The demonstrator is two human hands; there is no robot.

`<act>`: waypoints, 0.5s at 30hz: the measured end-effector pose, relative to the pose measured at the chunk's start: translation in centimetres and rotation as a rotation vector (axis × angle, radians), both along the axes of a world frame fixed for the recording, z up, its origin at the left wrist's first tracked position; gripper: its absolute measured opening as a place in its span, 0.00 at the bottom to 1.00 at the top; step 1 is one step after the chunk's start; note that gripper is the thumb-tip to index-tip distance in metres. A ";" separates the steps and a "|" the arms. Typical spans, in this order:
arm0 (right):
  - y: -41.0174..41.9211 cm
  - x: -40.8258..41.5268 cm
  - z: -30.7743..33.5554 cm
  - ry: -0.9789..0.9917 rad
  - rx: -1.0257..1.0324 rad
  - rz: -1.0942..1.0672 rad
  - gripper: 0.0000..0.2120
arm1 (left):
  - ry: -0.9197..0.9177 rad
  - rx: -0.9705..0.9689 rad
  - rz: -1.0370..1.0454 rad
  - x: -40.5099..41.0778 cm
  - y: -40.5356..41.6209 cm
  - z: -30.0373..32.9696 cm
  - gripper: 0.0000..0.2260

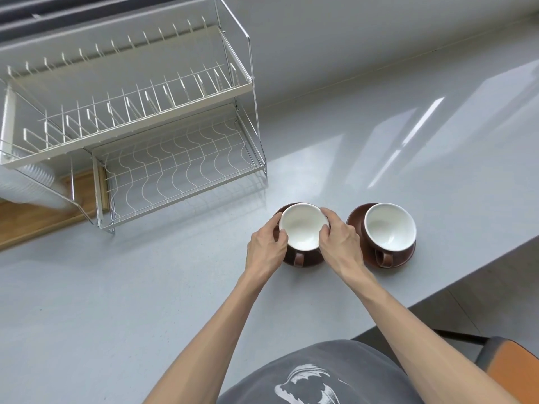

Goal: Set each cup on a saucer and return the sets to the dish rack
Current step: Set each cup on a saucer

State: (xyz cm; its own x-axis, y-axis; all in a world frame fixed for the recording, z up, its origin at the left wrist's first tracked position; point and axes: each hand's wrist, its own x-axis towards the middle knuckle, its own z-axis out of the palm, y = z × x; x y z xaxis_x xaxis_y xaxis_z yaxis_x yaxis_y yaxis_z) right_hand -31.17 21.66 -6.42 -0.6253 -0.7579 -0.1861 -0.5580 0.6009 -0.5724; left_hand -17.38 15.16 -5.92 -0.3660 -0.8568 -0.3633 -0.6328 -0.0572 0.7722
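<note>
Two brown cups with white insides stand on brown saucers on the grey counter. The left cup (303, 227) sits on its saucer (313, 262), handle pointing toward me. My left hand (267, 247) grips that cup's left side and my right hand (339, 243) grips its right side. The right cup (389, 227) rests untouched on its saucer (357, 223), handle also toward me. The two-tier wire dish rack (180, 161) stands to the upper left with nothing on its lower shelf.
White plastic containers (27, 182) lie under the rack's left end, on a wooden board (35, 220). The counter edge (466, 275) runs diagonally at the right. An orange chair seat (513, 371) shows at bottom right.
</note>
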 end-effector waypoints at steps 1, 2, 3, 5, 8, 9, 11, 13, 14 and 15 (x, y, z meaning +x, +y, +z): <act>0.0 0.0 0.0 0.002 -0.001 0.002 0.23 | 0.002 0.003 0.003 0.0 0.0 -0.1 0.19; 0.0 0.0 -0.1 0.004 0.001 0.004 0.23 | 0.000 0.005 0.003 0.0 0.0 -0.1 0.19; 0.0 -0.1 -0.1 0.004 0.002 0.003 0.23 | -0.002 0.006 0.002 0.0 0.0 -0.2 0.19; 0.1 -0.1 -0.2 -0.001 0.004 0.001 0.23 | -0.005 0.009 0.003 0.1 0.1 -0.2 0.19; 0.1 0.0 -0.2 0.004 0.004 0.014 0.23 | -0.010 0.015 0.007 0.1 0.1 -0.2 0.19; 0.1 0.0 -0.2 0.005 0.001 0.016 0.23 | -0.013 0.017 0.007 0.2 0.1 -0.2 0.19; 0.1 -0.2 -0.2 0.000 -0.003 0.020 0.22 | -0.017 0.016 0.010 0.2 0.1 -0.2 0.19; 0.3 -0.3 -0.2 -0.016 0.001 0.024 0.22 | -0.018 0.018 0.011 0.2 0.0 -0.1 0.20; 0.4 -0.3 -0.2 -0.025 0.002 0.023 0.21 | -0.015 0.021 0.013 0.3 0.0 -0.1 0.20; 0.4 -0.3 -0.1 -0.027 0.002 0.020 0.20 | -0.011 0.025 0.019 0.3 0.0 -0.1 0.20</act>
State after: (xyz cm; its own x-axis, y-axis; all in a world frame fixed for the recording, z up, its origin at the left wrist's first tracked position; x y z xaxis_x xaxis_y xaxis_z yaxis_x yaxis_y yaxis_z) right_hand -31.47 22.11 -6.53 -0.6047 -0.7698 -0.2042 -0.5539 0.5908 -0.5866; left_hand -17.03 15.14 -6.04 -0.3458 -0.8540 -0.3887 -0.6401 -0.0882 0.7632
